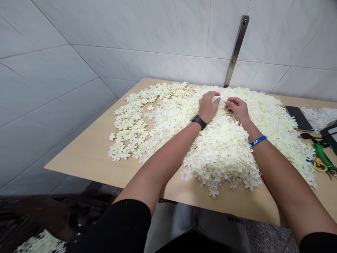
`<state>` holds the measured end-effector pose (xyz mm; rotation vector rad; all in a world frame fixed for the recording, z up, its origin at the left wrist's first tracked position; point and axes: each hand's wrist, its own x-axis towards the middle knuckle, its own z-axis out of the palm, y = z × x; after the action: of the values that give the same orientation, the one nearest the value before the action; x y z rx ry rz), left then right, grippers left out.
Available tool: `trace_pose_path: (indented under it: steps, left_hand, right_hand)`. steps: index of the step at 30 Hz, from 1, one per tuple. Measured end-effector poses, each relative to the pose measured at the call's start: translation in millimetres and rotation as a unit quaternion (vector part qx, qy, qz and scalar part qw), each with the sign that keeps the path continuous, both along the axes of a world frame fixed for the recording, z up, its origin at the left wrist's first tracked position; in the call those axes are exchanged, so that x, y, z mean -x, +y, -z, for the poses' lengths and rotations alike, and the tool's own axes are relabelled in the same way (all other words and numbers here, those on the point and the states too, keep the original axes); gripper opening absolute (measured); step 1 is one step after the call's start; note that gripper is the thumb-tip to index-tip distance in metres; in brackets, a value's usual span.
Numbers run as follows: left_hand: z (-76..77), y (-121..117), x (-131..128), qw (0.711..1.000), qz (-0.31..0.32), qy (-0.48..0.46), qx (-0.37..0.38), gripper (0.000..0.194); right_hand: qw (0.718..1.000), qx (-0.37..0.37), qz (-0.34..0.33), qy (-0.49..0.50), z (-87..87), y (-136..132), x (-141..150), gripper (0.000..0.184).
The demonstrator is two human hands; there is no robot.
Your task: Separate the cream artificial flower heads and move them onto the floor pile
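Observation:
A broad heap of small cream-white artificial flowers (223, 154) with pale yellow centres covers much of the tabletop. Over the back part of this heap, my left hand (209, 106) is bent at the wrist, thumb and fingers a little apart, with nothing visible between them. Close to its right is my right hand (238, 109), thumb and fingertips drawn together just above the flowers. Whatever its fingertips pinch, if anything, is too small to make out.
The tan table (86, 151) meets a tiled wall with a metal bar (235, 52). To the right lie a phone (299, 118), a green strap (322, 154) with keys, and white plastic bits (318, 116). More flowers (42, 243) are low on the left.

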<state>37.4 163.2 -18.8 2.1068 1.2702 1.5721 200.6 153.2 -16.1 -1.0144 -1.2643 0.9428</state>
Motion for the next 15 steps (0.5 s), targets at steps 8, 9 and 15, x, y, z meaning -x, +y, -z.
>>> trace_pose_path:
  steps: [8, 9, 15]
  left_hand:
    - [-0.4, 2.9, 0.0, 0.999, 0.033, 0.0, -0.036, 0.013]
    - [-0.1, 3.5, 0.1, 0.999, 0.034, -0.002, -0.039, 0.013]
    - [0.7, 4.3, 1.0, 0.998, 0.036, 0.005, -0.045, 0.014]
  right_hand:
    - [1.0, 0.0, -0.001, -0.016, 1.1, 0.3, -1.3, 0.035]
    - [1.0, 0.0, -0.002, -0.019, 1.2, 0.5, -1.4, 0.036]
    - [1.0, 0.0, -0.001, -0.023, 0.9, 0.6, -0.2, 0.038]
